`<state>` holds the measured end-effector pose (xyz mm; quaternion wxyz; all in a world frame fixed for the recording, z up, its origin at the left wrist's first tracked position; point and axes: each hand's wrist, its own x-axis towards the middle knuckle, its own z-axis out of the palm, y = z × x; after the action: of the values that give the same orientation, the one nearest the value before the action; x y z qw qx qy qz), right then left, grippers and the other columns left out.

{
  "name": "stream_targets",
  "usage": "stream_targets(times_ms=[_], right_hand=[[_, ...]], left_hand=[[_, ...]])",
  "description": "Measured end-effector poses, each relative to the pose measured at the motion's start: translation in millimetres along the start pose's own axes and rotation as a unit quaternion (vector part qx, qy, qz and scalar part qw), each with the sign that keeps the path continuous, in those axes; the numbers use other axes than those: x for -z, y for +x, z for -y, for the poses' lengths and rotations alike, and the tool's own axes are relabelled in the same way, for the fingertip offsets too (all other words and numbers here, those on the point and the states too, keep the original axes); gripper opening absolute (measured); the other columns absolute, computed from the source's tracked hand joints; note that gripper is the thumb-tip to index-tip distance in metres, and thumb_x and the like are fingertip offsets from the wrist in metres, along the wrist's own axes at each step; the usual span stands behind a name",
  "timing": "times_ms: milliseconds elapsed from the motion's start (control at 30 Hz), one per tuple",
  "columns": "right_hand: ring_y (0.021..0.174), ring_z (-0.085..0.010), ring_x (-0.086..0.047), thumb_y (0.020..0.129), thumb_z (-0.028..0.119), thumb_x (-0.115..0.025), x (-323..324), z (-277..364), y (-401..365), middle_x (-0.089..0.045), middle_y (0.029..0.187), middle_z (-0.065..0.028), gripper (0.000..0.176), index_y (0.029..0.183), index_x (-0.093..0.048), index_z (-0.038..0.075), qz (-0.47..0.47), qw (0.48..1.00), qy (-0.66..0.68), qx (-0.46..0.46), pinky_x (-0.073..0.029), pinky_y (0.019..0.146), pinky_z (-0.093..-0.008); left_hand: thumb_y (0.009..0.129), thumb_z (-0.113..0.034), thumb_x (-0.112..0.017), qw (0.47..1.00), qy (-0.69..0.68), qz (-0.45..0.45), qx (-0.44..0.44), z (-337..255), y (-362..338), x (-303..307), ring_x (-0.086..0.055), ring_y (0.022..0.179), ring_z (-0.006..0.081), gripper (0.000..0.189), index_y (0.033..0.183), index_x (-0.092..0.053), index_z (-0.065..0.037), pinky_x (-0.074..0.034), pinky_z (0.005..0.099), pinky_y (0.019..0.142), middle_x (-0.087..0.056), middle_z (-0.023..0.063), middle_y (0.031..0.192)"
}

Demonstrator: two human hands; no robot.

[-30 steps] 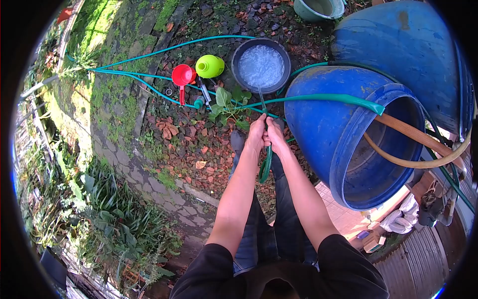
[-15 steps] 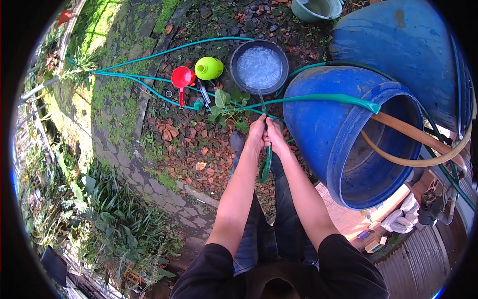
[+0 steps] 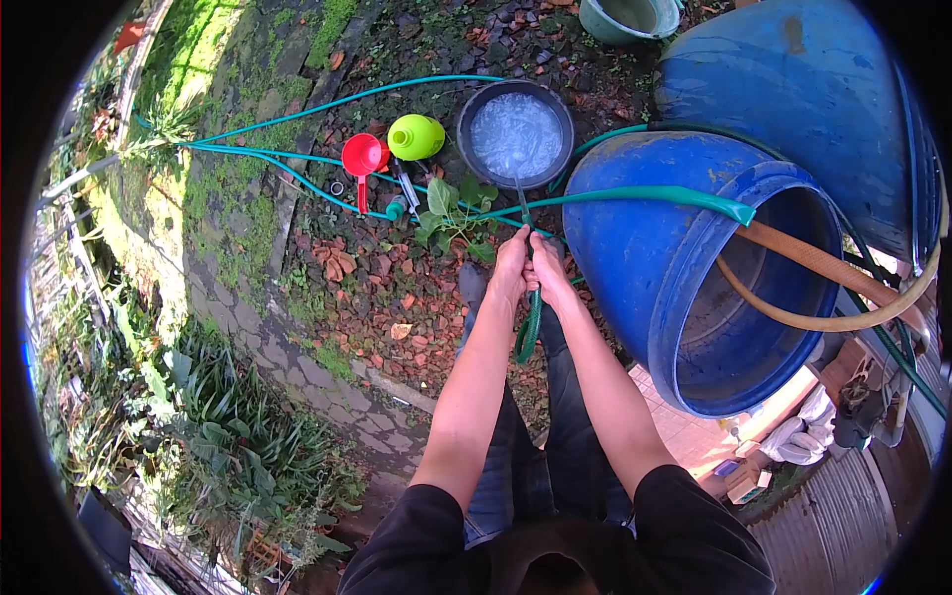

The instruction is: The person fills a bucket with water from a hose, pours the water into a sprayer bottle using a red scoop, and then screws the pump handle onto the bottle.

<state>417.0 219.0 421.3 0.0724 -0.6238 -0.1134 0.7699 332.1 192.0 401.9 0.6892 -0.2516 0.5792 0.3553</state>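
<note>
Both of my hands grip a green garden hose (image 3: 528, 332), whose slack hangs in a loop below them. My left hand (image 3: 512, 260) is wrapped round it close to the outlet end, and my right hand (image 3: 548, 266) is closed on it just beside. From the outlet a stream of water runs into a dark round basin (image 3: 467, 149), where the water is foamy and stirred up. A leafy plant (image 3: 443, 210) grows just left of the basin's front. Left of the basin stand a lime-green bottle (image 3: 420, 139) and a red dipper (image 3: 365, 157).
A large blue barrel (image 3: 635, 198) lies tipped on my right, with green and tan hoses over its mouth. Behind it is another blue drum (image 3: 783, 89). A pale green bucket (image 3: 615, 30) stands at the back. Broken bricks (image 3: 387, 327) cover the ground; plants grow at left.
Water keeps pouring into the basin and its surface ripples differently. My hands and the hose stay almost in place.
</note>
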Motion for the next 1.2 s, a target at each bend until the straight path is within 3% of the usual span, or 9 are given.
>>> stream_targets(times_ms=[300,600,800,1200], right_hand=[[0.04,-0.005,-0.039,0.108,0.043,-0.043,-1,1,-3,-0.048,0.061,0.0044,0.036,0.089,-0.053,0.013,0.0,1.0,0.004,0.009,-0.027,0.032,-0.023],[0.039,-0.0049,-0.037,0.108,0.042,-0.043,-1,0,-3,-0.046,0.059,0.0051,0.036,0.087,-0.052,0.014,-0.001,1.0,0.018,0.007,-0.026,0.032,-0.0229],[0.038,-0.0054,-0.036,0.108,0.043,-0.043,-2,-1,-1,-0.045,0.059,0.005,0.037,0.087,-0.051,0.014,-0.002,1.0,0.013,0.003,-0.026,0.032,-0.0232],[0.039,-0.0057,-0.037,0.108,0.043,-0.044,-5,0,2,-0.044,0.059,0.0051,0.035,0.089,-0.051,0.015,0.001,1.0,0.006,0.012,-0.026,0.031,-0.0238]], left_hand=[[0.104,-0.045,-0.047,1.0,-0.017,0.003,-0.013,2,5,1,-0.036,0.03,0.0114,0.04,0.083,-0.061,-0.014,-0.032,0.0283,0.027,-0.046,-0.0032,0.049],[0.105,-0.04,-0.048,1.0,-0.004,-0.003,-0.03,6,9,4,-0.04,0.034,0.0106,0.036,0.093,-0.065,-0.011,-0.036,0.0274,0.03,-0.055,-0.0002,0.056],[0.105,-0.04,-0.047,0.999,-0.017,0.002,-0.03,8,18,7,-0.042,0.035,0.0108,0.036,0.093,-0.064,-0.011,-0.036,0.0276,0.03,-0.056,0.0005,0.057],[0.104,-0.045,-0.046,1.0,-0.011,-0.005,-0.012,0,6,3,-0.034,0.03,0.0107,0.038,0.084,-0.06,-0.016,-0.029,0.0275,0.027,-0.043,-0.0042,0.048]])
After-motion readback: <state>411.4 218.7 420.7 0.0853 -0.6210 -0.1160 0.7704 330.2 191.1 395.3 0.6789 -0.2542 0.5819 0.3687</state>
